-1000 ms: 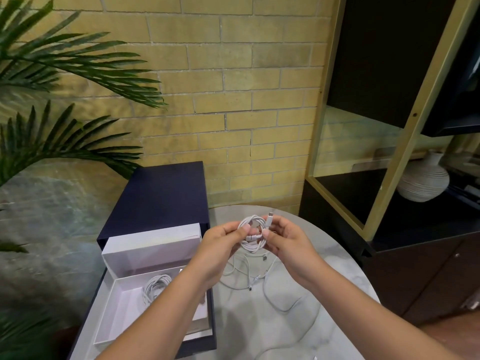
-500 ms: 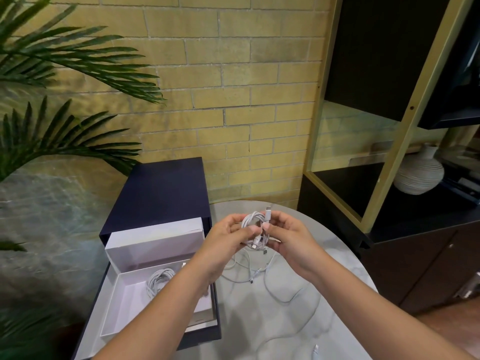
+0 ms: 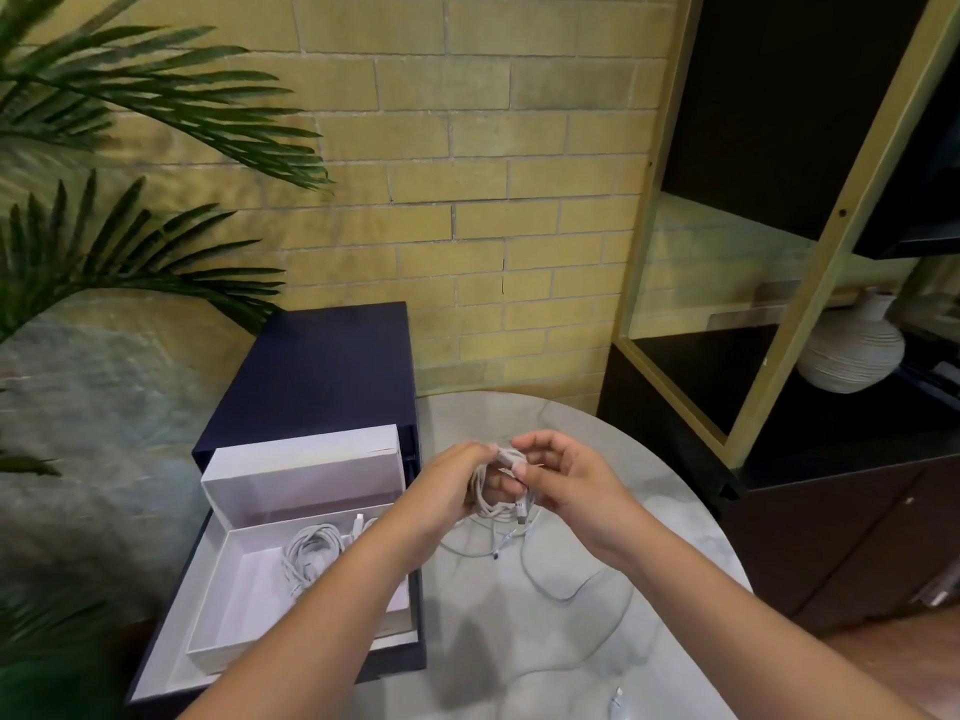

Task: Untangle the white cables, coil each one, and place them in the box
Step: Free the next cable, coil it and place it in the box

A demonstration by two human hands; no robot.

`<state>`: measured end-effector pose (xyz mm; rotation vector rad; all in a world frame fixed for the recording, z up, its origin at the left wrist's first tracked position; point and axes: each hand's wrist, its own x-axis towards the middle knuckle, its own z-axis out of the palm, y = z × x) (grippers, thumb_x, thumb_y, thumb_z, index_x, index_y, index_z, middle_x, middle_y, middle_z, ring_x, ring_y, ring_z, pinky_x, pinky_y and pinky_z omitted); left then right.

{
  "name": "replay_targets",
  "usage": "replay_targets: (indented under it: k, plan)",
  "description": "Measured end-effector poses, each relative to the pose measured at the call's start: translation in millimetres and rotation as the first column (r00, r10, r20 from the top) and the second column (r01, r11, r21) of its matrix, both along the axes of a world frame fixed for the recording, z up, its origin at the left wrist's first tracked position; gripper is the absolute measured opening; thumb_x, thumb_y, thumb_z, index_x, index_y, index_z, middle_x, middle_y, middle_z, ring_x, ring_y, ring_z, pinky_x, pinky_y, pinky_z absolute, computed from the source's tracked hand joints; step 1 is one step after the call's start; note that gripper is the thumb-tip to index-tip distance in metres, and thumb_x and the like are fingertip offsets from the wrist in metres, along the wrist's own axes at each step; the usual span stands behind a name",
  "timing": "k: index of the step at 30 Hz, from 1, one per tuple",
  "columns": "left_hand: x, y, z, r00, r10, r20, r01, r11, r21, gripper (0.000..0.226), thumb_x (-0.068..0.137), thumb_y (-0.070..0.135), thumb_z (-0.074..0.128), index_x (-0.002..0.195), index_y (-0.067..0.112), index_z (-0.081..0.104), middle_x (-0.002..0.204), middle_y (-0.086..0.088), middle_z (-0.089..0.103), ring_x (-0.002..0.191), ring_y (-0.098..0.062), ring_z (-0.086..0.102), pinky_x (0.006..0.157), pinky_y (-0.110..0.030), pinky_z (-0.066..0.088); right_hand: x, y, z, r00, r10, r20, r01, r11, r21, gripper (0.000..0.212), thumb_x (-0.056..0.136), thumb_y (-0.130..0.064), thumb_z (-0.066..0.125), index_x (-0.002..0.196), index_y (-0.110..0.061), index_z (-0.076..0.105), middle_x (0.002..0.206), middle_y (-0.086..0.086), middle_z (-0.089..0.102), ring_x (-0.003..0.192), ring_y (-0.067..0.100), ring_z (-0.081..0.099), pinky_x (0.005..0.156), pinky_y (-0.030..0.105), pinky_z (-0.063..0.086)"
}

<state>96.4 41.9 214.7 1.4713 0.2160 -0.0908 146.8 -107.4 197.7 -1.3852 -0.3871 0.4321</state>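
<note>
Mid-frame, the left hand [image 3: 449, 485] curls round the coil [image 3: 500, 504]; the right hand [image 3: 569, 483] pinches its end. Winding that end snugly should keep the loops from springing open.

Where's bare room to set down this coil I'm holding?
The box floor, between its left wall and the coiled cable already inside. Also the table strip right of the navy lid. Crowded: loose cables sprawl below the held coil.

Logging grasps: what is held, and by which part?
A coiled white cable: the left hand grips the coil's left side, the right hand pinches its top.
</note>
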Motion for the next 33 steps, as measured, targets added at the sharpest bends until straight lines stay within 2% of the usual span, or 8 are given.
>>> replay_targets:
  k: [4,8,13,20,23,25,29,33]
  plan:
    - [1.7,-9.0,2.3,0.998,0.055,-0.026,-0.053,0.996,0.079,0.037,0.102,0.035,0.040,0.102,0.008,0.066,0.067,-0.004,0.068,0.064,-0.011,0.066,0.069,-0.022,0.050,6.3,-2.6,-2.0,0.997,0.040,0.063,-0.035,0.997,-0.071,0.016,0.088,-0.005,0.064,0.104,-0.006,0.062,0.089,0.008,0.065,0.075,0.012,0.064,0.064,0.020,0.050]
    - [4.8,-9.1,-1.9,0.990,0.138,0.017,-0.139,0.980,0.141,0.044,0.103,0.038,0.032,0.100,0.009,0.065,0.069,-0.007,0.068,0.064,-0.012,0.065,0.065,-0.017,0.052,14.0,-9.0,-2.8,0.995,0.096,-0.030,-0.098,0.993,-0.073,0.021,0.090,-0.010,0.062,0.111,-0.005,0.059,0.095,0.017,0.062,0.080,0.017,0.063,0.069,0.023,0.052]
    - [9.4,-15.2,-14.0,0.979,0.200,-0.030,-0.194,0.969,0.155,0.048,0.101,0.045,0.034,0.089,0.009,0.061,0.065,-0.004,0.057,0.064,-0.016,0.053,0.077,-0.033,0.044,19.4,-14.2,-2.0,0.957,0.286,-0.054,-0.291,0.941,-0.172,0.032,0.086,-0.009,0.068,0.117,-0.005,0.061,0.096,0.010,0.063,0.079,0.013,0.058,0.070,0.023,0.045]
    - [3.3,-14.6,-22.8,0.965,0.255,-0.063,-0.251,0.965,0.075,0.048,0.100,0.045,0.036,0.066,0.014,0.049,0.058,-0.003,0.045,0.067,-0.022,0.046,0.074,-0.034,0.043,14.0,-2.4,-6.5,0.932,0.355,-0.073,-0.361,0.896,-0.260,0.023,0.090,-0.006,0.058,0.112,0.002,0.061,0.096,0.008,0.064,0.087,0.017,0.056,0.072,0.024,0.046]
    - [-3.7,1.0,-24.1,0.954,0.278,-0.109,-0.275,0.960,0.042,0.039,0.102,0.037,0.037,0.079,0.010,0.053,0.065,-0.008,0.047,0.068,-0.023,0.045,0.074,-0.033,0.045,6.6,11.6,-7.0,0.914,0.388,-0.114,-0.405,0.880,-0.250,0.021,0.092,-0.009,0.058,0.111,-0.007,0.064,0.099,0.005,0.066,0.091,0.014,0.059,0.077,0.026,0.048]
    - [-8.7,14.4,-22.7,0.948,0.295,-0.120,-0.292,0.956,0.040,0.033,0.101,0.034,0.037,0.089,0.009,0.055,0.074,-0.013,0.049,0.072,-0.023,0.047,0.071,-0.031,0.046,2.9,22.2,-6.9,0.909,0.393,-0.135,-0.415,0.884,-0.218,0.018,0.092,-0.009,0.058,0.107,-0.014,0.066,0.098,0.002,0.067,0.091,0.011,0.060,0.078,0.024,0.047]
    - [-20.2,57.4,-24.4,0.948,0.305,-0.092,-0.294,0.949,0.111,0.038,0.101,0.037,0.037,0.085,0.009,0.058,0.070,-0.010,0.052,0.071,-0.023,0.050,0.075,-0.037,0.044,-8.7,56.7,-8.2,0.916,0.364,-0.169,-0.389,0.909,-0.151,0.014,0.092,-0.008,0.059,0.102,-0.014,0.067,0.095,0.002,0.066,0.085,0.011,0.059,0.075,0.022,0.048]
    - [-39.7,122.9,-25.5,0.968,0.239,-0.081,-0.214,0.948,0.237,0.043,0.098,0.050,0.040,0.088,0.016,0.064,0.067,-0.001,0.060,0.068,-0.018,0.055,0.076,-0.038,0.046,-30.5,113.1,-15.8,0.962,0.227,-0.154,-0.246,0.961,-0.123,0.018,0.089,-0.005,0.064,0.105,-0.013,0.060,0.090,0.010,0.067,0.076,0.019,0.062,0.068,0.026,0.052]
